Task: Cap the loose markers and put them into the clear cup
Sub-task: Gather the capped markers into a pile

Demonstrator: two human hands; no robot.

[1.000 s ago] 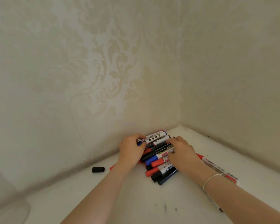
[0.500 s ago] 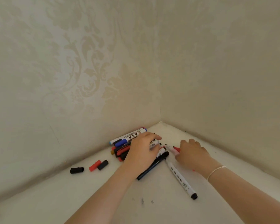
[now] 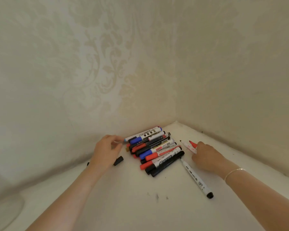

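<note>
Markers [image 3: 154, 150] lie stacked in a heap in the corner of the white tabletop [image 3: 123, 205], right against the patterned wallpaper [image 3: 107, 72]. I count red, blue and black caps among them, all pointing roughly the same diagonal way. Several barrels carry printed labels, black blocks on the top one and lines of small text on the lower ones, but I cannot read a single word or brand from here.

My left hand [image 3: 107, 150] sits just left of the heap, its thumb and fingertips pinched together on something small near the end of the topmost marker; blur keeps me from telling what it is. A loose black cap [image 3: 118, 160] lies on the table just beside that hand, partly under it.

My right hand [image 3: 205, 157] is on the other side of the heap, fingers curled round a white marker with red printing [image 3: 188, 146], its dark tip bare and pointing toward the corner. A red cap [image 3: 193, 144] shows just beside that marker at my knuckles. A thin bracelet [image 3: 233, 172] circles the wrist.

One long white marker [image 3: 196, 178] lies apart, running from the heap toward me, black end cap nearest; its printing is too small to read.
</note>
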